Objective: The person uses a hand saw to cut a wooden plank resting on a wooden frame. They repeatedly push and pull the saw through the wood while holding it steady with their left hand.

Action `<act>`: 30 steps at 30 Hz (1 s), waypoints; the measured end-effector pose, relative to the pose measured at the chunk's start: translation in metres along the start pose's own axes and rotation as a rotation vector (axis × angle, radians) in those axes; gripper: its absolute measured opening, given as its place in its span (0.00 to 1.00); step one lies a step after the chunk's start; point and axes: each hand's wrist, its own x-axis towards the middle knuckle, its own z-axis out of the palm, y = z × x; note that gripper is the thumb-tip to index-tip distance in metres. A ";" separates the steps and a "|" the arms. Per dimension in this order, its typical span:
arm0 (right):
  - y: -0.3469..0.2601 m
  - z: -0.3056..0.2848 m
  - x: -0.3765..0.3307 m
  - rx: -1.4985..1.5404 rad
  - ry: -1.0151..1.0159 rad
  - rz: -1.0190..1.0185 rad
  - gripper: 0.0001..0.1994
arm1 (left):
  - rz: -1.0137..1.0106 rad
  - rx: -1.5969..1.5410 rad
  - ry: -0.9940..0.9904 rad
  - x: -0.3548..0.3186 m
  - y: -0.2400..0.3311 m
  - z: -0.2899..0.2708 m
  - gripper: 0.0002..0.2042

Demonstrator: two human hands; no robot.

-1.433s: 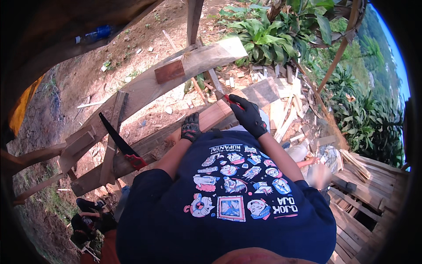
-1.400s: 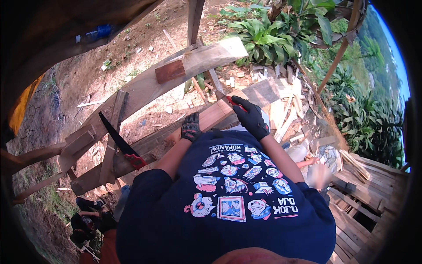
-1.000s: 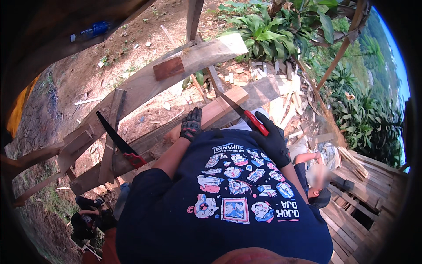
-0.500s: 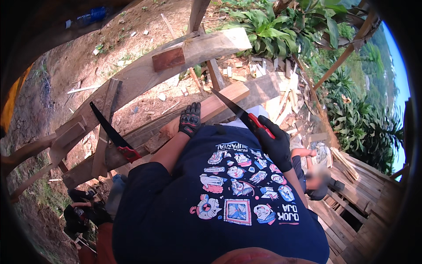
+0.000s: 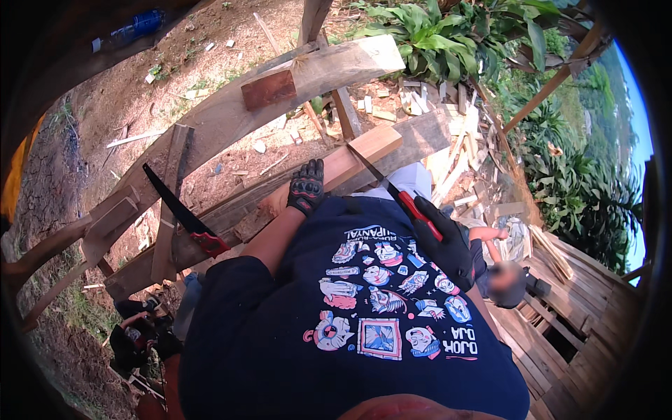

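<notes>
My left hand, in a black glove with red trim, lies flat across a light wooden beam, its fingers stretched out. My right hand, also gloved in black, is closed round the red and black handle of a handsaw. The saw's dark blade slants up to the left and its tip part crosses the beam, to the right of my left hand. The beam rests on a wider, greyer plank. Left of me, a second handsaw with a red handle leans by the rails.
A long curved timber with a reddish wood block on it runs across ahead. Offcuts litter the ground beyond. One person is at the right by a slatted deck, others at lower left. A blue bottle is far left.
My right hand has drawn back toward me and down to the right with the saw, its blade sliding along the beam's edge. My left hand stays on the beam.
</notes>
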 end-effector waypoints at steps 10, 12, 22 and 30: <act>0.019 0.061 0.100 -0.102 0.095 -0.175 0.22 | 0.008 0.029 0.014 0.009 -0.011 0.013 0.36; 0.016 0.073 0.127 -0.099 0.064 -0.114 0.22 | 0.016 0.017 0.030 0.010 -0.010 0.015 0.34; 0.007 0.073 0.143 -0.084 0.054 -0.136 0.23 | -0.057 -0.079 -0.116 0.018 -0.002 -0.019 0.33; 0.002 0.015 0.057 -0.183 0.038 -0.220 0.23 | -0.029 -0.052 -0.006 0.012 -0.005 -0.005 0.32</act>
